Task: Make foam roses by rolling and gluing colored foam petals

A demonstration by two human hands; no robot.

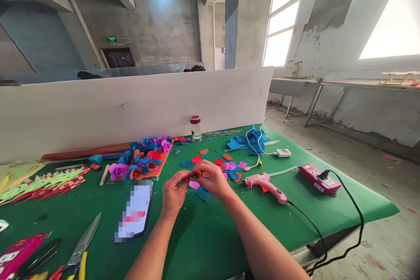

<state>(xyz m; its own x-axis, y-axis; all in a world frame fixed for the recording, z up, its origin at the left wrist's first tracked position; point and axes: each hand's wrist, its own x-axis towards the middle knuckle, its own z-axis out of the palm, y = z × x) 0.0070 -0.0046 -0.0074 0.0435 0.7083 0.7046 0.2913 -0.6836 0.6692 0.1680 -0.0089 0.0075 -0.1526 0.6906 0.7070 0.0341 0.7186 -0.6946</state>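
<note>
Both my hands meet above the green table [210,236], pinching a small orange and blue felt flower [196,174] between them. My left hand [173,192] grips its left side with thumb and fingers. My right hand [213,179] curls round it from the right. Loose felt pieces [226,164] in red, orange, purple and blue lie just behind my hands. A blue scrap [203,193] lies under my right wrist.
A pink glue gun [265,183] lies to the right, its black cord running off the table edge. Finished felt roses [144,159] sit at the left. A phone [136,210], scissors [82,245], a small jar [195,127] and a white board [131,105] are nearby.
</note>
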